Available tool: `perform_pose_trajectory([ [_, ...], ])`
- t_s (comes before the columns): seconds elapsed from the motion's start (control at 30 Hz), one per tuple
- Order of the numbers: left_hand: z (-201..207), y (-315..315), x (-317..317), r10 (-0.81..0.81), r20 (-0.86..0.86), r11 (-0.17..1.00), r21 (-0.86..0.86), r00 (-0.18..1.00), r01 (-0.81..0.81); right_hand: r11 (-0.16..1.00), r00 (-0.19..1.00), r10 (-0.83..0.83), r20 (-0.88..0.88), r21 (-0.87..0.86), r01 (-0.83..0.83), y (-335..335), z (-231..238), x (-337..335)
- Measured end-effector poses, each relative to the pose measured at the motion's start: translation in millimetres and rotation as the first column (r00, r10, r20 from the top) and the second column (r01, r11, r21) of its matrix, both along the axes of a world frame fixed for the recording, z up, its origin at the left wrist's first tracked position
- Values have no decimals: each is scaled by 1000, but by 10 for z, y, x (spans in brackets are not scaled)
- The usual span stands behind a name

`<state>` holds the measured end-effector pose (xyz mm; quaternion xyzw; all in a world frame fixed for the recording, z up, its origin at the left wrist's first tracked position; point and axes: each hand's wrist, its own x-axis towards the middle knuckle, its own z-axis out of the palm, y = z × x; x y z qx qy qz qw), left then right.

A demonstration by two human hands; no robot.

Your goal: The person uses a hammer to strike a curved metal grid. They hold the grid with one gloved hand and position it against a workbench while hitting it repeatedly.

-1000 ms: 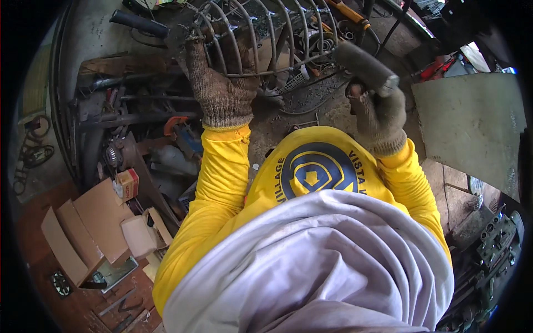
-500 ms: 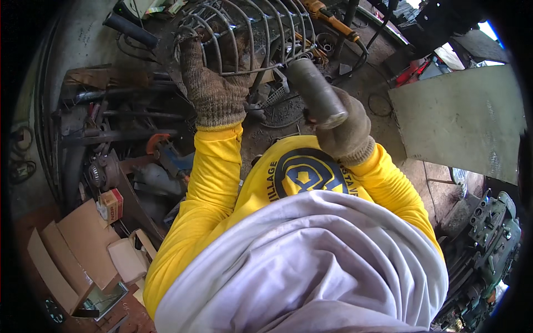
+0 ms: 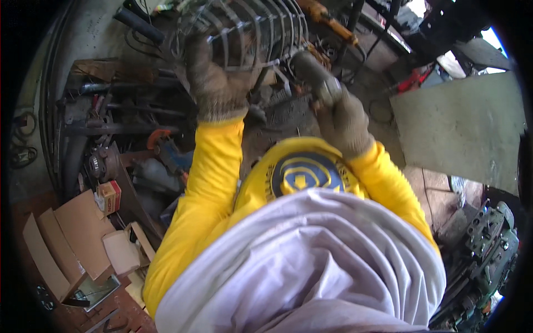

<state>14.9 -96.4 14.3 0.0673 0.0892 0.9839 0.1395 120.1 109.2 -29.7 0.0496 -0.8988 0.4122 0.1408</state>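
Note:
A curved cage of welded metal bars (image 3: 258, 30) is at the top of the view, blurred by motion. My left hand (image 3: 215, 83), in a brown knit glove, is closed on its near left side, with the fingers partly behind the bars. In my right hand (image 3: 347, 122), gloved alike, is a hammer (image 3: 312, 72) with a thick cylindrical steel head. Its handle is hidden by my fist. The head's far end is close to the cage's near right corner; whether they touch I cannot tell.
An orange power tool (image 3: 330, 25) lies beyond the cage. Metal bars and scrap (image 3: 122, 130) are piled at left, above an opened cardboard box (image 3: 83, 238). A pale sheet panel (image 3: 461, 127) stands at right, with a greenish machine (image 3: 491, 244) below it.
My right hand has moved slightly up, and the hammer head has swung away from me, toward the cage's near right corner. My left hand keeps its hold, and the cage looks more blurred.

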Motion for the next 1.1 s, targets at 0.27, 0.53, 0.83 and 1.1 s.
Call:
perform_pose_trajectory([
  [0.27, -141, -216, -168, 144, -6, 986, -85, 990, -144, 993, 981, 33, -190, -108, -54, 19, -137, 62],
  [0.53, -22, -23, 2, 166, -1, 969, -185, 986, -163, 991, 990, 88, -115, -87, -98, -81, -25, 127],
  [0.83, -88, -42, -38, 66, 37, 998, -22, 997, -65, 997, 996, 67, 63, 38, -70, -158, 136, 45],
  [1.1, 60, -156, -35, 252, 101, 942, -252, 962, -221, 984, 997, 69, 34, -164, -63, -84, -169, 144],
])
